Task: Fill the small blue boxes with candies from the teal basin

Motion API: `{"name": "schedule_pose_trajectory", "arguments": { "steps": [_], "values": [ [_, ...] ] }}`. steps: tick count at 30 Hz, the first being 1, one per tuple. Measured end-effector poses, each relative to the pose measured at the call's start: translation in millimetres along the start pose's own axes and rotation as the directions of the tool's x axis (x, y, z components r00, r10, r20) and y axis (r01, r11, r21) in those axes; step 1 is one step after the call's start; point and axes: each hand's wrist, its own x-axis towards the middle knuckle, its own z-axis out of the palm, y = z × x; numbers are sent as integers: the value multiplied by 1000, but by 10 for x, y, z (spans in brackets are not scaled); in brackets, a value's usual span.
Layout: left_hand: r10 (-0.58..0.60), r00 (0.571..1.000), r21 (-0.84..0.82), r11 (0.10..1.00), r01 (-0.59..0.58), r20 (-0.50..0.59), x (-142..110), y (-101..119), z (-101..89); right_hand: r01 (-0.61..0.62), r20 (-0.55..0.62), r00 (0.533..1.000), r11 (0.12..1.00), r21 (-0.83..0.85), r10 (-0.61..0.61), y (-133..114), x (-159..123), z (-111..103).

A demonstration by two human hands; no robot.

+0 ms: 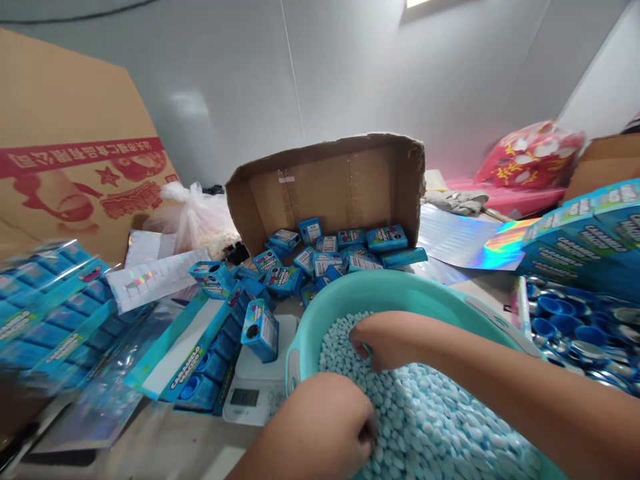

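Observation:
A turquoise basin holds a heap of small pale-blue candies. My right hand reaches in from the right with its fingers curled down against the candies. Lower down, my left hand is closed low over the heap at the basin's near left side. Whatever either hand holds is hidden by its fingers. A small blue candy box with a round dark hole in its face stands on a white kitchen scale, left of the basin.
Behind the basin, a cardboard box lies open with several blue candy boxes spilling out. A display carton of blue boxes sits left of the scale. Wrapped packs stand far left. Blue and silver caps fill a tray at right.

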Motion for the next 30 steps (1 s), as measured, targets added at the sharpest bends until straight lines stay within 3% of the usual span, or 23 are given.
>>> {"name": "schedule_pose_trajectory", "arguments": {
  "steps": [14, 26, 30],
  "values": [
    [16, 1000, 1, 1000, -16, 14, -1, 29, -79, 2, -13, 1000, 999, 35, -1, 1, -16, -16],
    [133, 985, -40, 990, -138, -113, -24, -72, 14, 39, -69, 997, 998, 44, -36, 53, 46, 73],
    [177, 944, -82, 975, -207, -278, -164, -185, -66, 4, -62, 998, 999, 36, -2, 36, 43, 38]
  ]
}}
